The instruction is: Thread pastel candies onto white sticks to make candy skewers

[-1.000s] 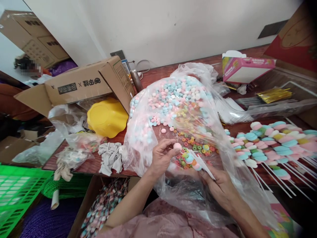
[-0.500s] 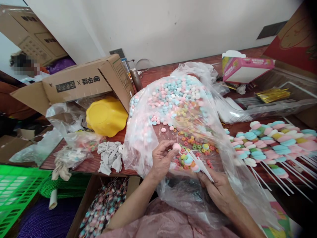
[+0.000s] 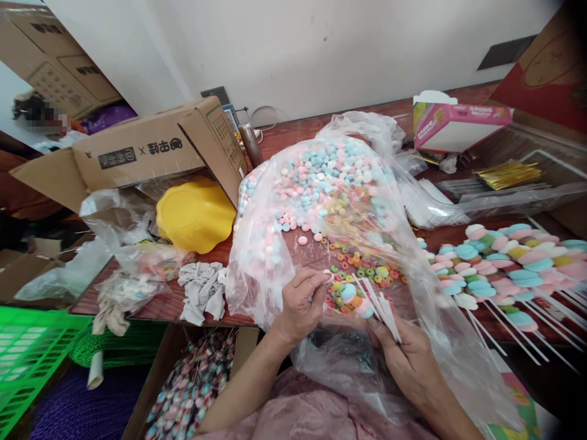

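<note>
Both hands [image 3: 302, 305] behind clear bag [image 3: 275, 269]

Candies [image 3: 328, 168] are pink, blue and white (rings [image 3: 362, 269] multicoloured). Bowl [image 3: 195, 214] yellow, crate [image 3: 27, 354] green, sticks [image 3: 383, 308] white.

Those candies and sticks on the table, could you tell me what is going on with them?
A person's left hand pinches a small pink candy while the right hand grips a bundle of white sticks. Both work inside an open plastic bag of loose candies. Finished candy skewers lie to the right.
</note>
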Motion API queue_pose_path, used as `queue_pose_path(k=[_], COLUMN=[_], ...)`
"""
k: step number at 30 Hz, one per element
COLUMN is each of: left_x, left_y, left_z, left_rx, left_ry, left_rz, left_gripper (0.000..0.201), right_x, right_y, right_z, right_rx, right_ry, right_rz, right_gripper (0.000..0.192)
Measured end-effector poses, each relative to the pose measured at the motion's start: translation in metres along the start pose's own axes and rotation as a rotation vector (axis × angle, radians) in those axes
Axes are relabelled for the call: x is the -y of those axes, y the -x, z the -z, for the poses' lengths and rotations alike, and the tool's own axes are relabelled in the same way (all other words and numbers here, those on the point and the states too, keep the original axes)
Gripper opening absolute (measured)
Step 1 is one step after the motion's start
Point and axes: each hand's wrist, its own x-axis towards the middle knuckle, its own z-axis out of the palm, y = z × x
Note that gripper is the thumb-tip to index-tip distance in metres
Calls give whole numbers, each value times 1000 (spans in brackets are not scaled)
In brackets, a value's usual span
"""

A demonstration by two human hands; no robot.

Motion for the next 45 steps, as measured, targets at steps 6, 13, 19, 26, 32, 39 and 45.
queue_pose_path(k=[6, 13, 19, 26, 32, 39, 45], left_x=[7, 2, 1, 2, -4, -4, 0], left_y=[9, 8, 10, 10, 12, 2, 10], left_z=[3, 6, 5, 3, -2, -6, -15], left_rx=[130, 169, 119, 207, 111, 33, -12], left_ry=[-86, -39, -80, -127, -140, -147, -78], left_rz=[-98, -97, -199, -419, -212, -173, -20], left_gripper=[25, 28, 32, 38, 26, 20, 16], right_x=[-1, -11, -14, -15, -12, -1, -3], right_y=[1, 4, 5, 3, 2, 0, -5], right_z=[6, 6, 4, 3, 2, -11, -16], right_rx=[-81, 21, 68, 54, -51, -52, -90], right_ry=[3, 224, 383, 492, 291, 127, 80], right_rz=[4, 124, 106, 106, 114, 141, 94], right_gripper=[32, 23, 29, 34, 29, 31, 28])
